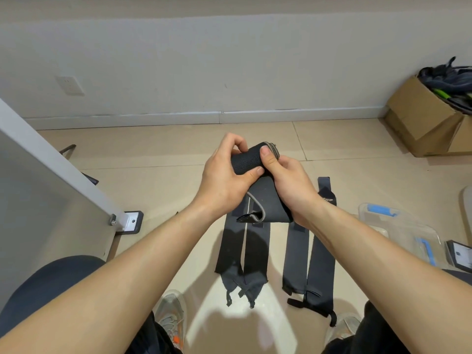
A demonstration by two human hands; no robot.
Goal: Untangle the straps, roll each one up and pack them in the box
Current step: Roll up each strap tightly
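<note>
Grey panel slants in from the far left, its white bracket meeting the tiled floor; just right of it the left hand is raised above the floor, fingers curled over the left end of a black strap wound into a thick roll, thumb pressed along the near side; the roll lies crosswise between both hands, touching both; the right hand grips its right end, thumb flat on top, the other fingers hidden behind the fabric; the strap's loose tail hangs down between the wrists and ends in a grey loop; below, a pair of dark straps lies flat on the floor, side by side; a second pair lies just to the right, near but apart from the first; further right stands a clear plastic box with blue latches, well clear of the hands; at the far right, against the wall, a cardboard box holds a heap of dark gear.
</note>
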